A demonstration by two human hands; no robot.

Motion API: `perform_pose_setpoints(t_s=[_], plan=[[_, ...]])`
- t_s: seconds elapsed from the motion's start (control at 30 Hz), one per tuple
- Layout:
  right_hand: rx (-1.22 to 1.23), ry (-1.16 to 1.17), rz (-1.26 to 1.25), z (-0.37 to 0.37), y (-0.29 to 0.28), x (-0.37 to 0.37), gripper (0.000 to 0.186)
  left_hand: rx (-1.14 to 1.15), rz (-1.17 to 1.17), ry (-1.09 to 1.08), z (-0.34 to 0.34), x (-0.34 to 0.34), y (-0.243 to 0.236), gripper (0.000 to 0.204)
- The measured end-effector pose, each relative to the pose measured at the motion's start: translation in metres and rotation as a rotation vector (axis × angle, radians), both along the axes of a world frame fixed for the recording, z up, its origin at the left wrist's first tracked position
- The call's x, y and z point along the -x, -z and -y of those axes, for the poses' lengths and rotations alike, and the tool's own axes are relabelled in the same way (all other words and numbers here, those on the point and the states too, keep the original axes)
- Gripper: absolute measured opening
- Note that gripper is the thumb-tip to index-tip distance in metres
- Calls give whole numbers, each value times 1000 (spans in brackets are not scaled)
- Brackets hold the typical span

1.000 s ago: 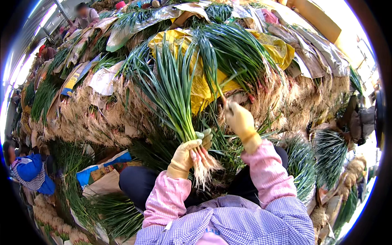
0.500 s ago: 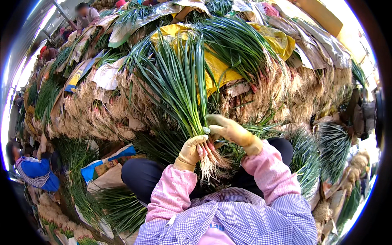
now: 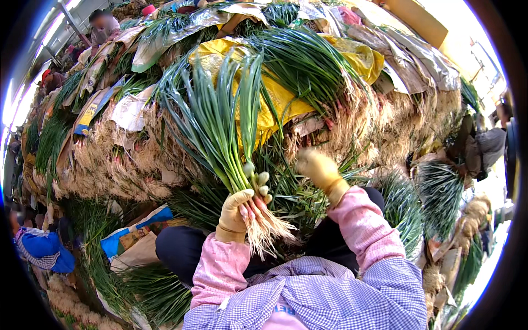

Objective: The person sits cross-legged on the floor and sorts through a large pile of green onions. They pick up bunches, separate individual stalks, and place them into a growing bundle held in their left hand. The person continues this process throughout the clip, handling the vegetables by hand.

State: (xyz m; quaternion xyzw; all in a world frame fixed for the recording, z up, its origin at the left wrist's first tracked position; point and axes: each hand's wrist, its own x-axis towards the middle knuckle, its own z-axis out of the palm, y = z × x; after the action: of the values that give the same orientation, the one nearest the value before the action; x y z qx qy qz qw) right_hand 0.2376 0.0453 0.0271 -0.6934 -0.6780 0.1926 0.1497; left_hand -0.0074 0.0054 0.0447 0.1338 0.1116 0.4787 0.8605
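Observation:
My gloved left hand (image 3: pixel 233 211) is closed around the lower stems of a bunch of green onions (image 3: pixel 220 121). Their long leaves fan upward and away from me, and the pinkish white bases with pale stringy roots hang below the grip. Grey-tipped glove fingers show on the bunch's right side. To the right of the bunch and apart from it, my gloved right hand (image 3: pixel 319 170) is raised. Motion smears its fingers, so whether it holds anything is unclear.
Ahead stands a long heap of green onions, roots facing me, partly covered by a yellow sack (image 3: pixel 275 104) and paper bags. A blue and white bag (image 3: pixel 132 234) lies left of my knee. More onions (image 3: pixel 440 192) lie at right. A person in blue (image 3: pixel 44 247) sits far left.
My right hand has come away from the bunch and moved to the right. The left hand, still gripping the green onions, has shifted left and slightly down in the picture.

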Motion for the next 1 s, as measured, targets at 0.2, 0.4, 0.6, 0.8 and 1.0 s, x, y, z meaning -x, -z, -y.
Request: perform_pose_setpoints(t_s=[0.2, 0.4, 0.6, 0.8, 1.0], plan=[[238, 396, 149, -62, -15, -52, 32, 150, 113, 141, -14, -12, 39, 55], [-65, -6, -308, 21, -13, 21, 22, 105, -182, 140, -16, -11, 28, 23], [222, 76, -636, 34, -8, 25, 26, 143, -512, 126, -12, -28, 41, 19], [369, 201, -1569, 10, 25, 60, 23, 141, -401, 49, 2, -32, 41, 21], [606, 60, -2185, 16, 47, 69, 37, 175, -26, 128, 14, -24, 32, 25]])
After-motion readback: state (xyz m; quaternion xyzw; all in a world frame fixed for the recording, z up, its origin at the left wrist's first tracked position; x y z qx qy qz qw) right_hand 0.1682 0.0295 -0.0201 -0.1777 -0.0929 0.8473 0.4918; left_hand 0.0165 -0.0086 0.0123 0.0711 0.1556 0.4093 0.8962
